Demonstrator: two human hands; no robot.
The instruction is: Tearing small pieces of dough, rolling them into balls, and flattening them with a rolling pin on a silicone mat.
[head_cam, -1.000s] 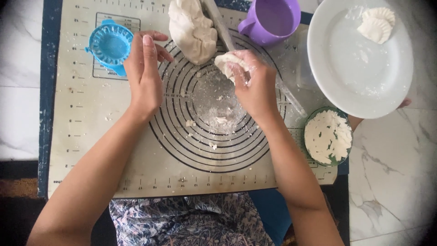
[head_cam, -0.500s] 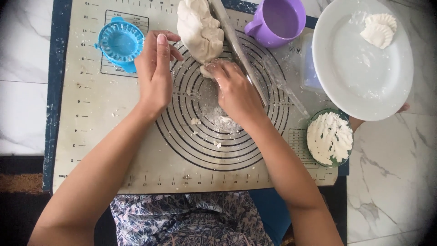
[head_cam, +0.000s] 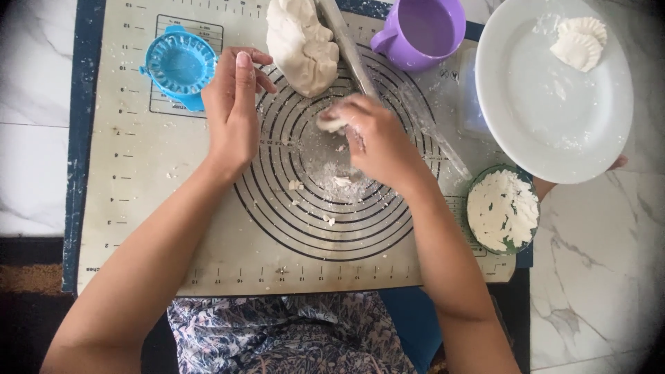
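Observation:
My right hand (head_cam: 370, 138) pinches a small piece of dough (head_cam: 331, 123) over the floury middle of the ringed baking mat (head_cam: 208, 235). My left hand (head_cam: 232, 111) rests flat on the mat with fingers together, holding nothing, between the blue dumpling press (head_cam: 176, 66) and the big lump of dough (head_cam: 301, 45). A rolling pin (head_cam: 350, 48) lies diagonally just behind my right hand.
A purple mug (head_cam: 422, 31) stands at the mat's far edge. A white plate (head_cam: 547, 104) at the right carries two shaped dumplings (head_cam: 578, 41). A small green bowl of flour (head_cam: 502, 208) sits at the mat's right edge. Marble surface surrounds the mat.
My right hand moved from the mat's right-hand rings toward the big dough lump, then back to the centre holding the small piece. My left hand stayed flat.

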